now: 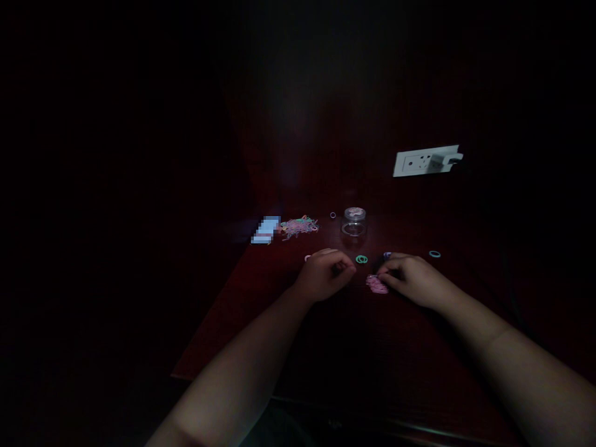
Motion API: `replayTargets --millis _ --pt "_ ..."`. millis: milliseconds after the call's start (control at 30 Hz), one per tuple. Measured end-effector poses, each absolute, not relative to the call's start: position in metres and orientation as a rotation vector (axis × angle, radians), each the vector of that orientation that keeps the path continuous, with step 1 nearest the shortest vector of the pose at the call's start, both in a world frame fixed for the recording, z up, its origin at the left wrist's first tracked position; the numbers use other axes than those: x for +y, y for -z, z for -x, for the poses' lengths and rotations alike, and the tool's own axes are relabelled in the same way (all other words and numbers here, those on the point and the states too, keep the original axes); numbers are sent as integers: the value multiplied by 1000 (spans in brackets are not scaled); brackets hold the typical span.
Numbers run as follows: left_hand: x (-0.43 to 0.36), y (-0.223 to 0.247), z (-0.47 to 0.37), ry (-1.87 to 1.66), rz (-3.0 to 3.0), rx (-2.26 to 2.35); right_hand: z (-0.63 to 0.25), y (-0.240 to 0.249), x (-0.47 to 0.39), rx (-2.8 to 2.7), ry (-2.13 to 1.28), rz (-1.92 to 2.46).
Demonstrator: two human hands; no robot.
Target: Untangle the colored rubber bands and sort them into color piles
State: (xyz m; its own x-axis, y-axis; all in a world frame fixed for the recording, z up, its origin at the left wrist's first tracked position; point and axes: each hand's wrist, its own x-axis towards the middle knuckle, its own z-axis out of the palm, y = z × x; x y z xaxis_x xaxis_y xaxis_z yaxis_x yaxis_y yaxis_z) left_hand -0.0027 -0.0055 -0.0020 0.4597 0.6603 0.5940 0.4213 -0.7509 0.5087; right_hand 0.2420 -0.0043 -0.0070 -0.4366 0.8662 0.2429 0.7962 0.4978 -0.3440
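Observation:
My left hand (327, 273) is closed, thumb and forefinger pinched together, just left of some green elastic bands (362, 259). Whatever it may hold is too small and dark to make out. A pink band (308, 258) lies partly hidden behind it. With bent fingers pinched, my right hand (410, 279) touches the upper right of a small heap of pink elastic bands (377, 284). Whether a band sits between those fingertips cannot be made out. A purple-blue band (387, 255) shows just behind them. Farther right lies a light blue band (434, 254).
Near the back of the dark reddish table (261, 304) stands a clear jar (354, 227) with a lid. A tangled pile of mixed-colour bands (299, 227) lies beside a lit, blurred phone (266, 230). One small band (333, 215) is left of the jar. A wall socket (423, 161) holds a plug.

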Motion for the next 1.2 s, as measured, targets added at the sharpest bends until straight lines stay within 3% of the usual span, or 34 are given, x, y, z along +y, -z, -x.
replayTargets --millis 500,667,767,1200 --pt "1 1 9 -1238 -2516 978 -245 10 -3 -2332 -254 1333" --pt "33 0 54 -1657 -2102 1682 -253 17 4 -2240 -227 1371" --pt "52 11 81 -1511 -1802 2022 -256 19 7 -2205 -234 1381" --pt "71 38 93 -999 -1687 2311 -250 10 -1 -2113 -192 1322"
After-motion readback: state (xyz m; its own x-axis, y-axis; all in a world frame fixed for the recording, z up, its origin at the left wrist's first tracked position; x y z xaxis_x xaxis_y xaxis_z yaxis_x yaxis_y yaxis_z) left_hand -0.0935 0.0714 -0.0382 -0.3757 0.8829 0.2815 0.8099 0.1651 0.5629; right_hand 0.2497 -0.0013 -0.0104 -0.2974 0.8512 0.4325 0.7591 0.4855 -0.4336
